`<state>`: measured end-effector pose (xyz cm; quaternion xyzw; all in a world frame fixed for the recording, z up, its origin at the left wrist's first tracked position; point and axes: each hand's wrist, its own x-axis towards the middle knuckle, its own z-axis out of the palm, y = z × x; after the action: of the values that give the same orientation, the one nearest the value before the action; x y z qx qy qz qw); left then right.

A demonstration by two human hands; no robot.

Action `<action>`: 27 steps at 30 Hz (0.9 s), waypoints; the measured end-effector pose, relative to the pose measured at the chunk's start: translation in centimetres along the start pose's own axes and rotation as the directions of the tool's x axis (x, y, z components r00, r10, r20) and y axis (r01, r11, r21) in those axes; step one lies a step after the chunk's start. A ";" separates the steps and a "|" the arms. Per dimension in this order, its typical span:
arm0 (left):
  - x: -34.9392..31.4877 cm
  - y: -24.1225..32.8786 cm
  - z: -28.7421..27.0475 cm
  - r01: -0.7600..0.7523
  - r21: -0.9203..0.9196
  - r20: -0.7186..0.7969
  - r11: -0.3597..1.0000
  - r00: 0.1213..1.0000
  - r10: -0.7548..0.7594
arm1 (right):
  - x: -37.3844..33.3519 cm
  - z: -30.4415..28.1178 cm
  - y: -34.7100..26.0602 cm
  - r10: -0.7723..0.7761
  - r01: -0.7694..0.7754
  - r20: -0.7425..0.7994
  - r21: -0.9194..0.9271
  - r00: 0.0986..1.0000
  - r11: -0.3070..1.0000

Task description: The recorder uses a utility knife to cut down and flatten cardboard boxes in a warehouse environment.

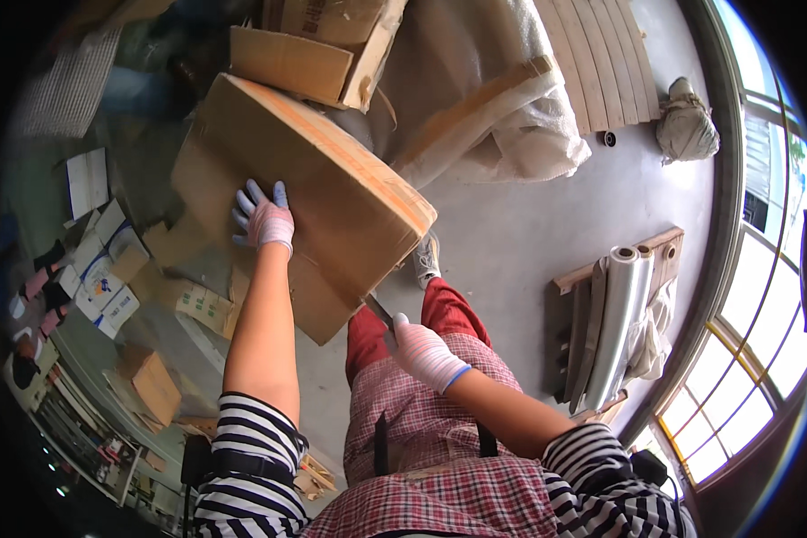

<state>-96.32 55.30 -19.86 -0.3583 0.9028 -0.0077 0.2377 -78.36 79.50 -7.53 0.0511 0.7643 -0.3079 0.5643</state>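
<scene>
A large brown cardboard box (269, 152) stands tilted in front of me, with orange-striped tape (332, 134) along its upper edge. My left hand (266, 218), in a white and pink glove with bluish fingertips, lies with fingers spread on the box's broad side. My right hand (429, 354), gloved alike, is closed around a knife (381, 311). Its dark blade points up and left to the box's lower right corner. Whether the blade touches the cardboard I cannot tell. The fingers around the handle are partly hidden.
An opened carton (291, 67) and a bubble-wrapped bundle (484, 99) lie beyond the box. Wooden planks (601, 63) are at the far right. Rolls of plastic film (619, 314) lie on a wooden pallet to the right. Flattened cartons (108, 278) and a small box (148, 386) are at left.
</scene>
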 end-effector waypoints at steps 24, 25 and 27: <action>0.2 -9.2 2.7 -0.333 -0.595 -0.313 0.731 0.934 0.171 | 3.1 -9.0 -5.1 0.034 -0.147 0.239 0.473 0.971 0.869; 0.4 -8.5 2.9 -0.332 -0.608 -0.311 0.721 0.935 0.169 | 4.1 -8.0 -3.7 0.045 -0.150 0.229 0.465 0.972 0.873; 0.5 -7.8 3.2 -0.329 -0.685 -0.288 0.651 0.942 0.173 | 6.1 -4.1 0.7 -0.199 0.204 0.060 -0.094 0.978 0.974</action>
<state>-90.23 49.71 -21.44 -0.2911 0.8916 0.3466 -0.0146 -83.67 80.60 -12.58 -0.0630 0.7655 -0.3261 0.5511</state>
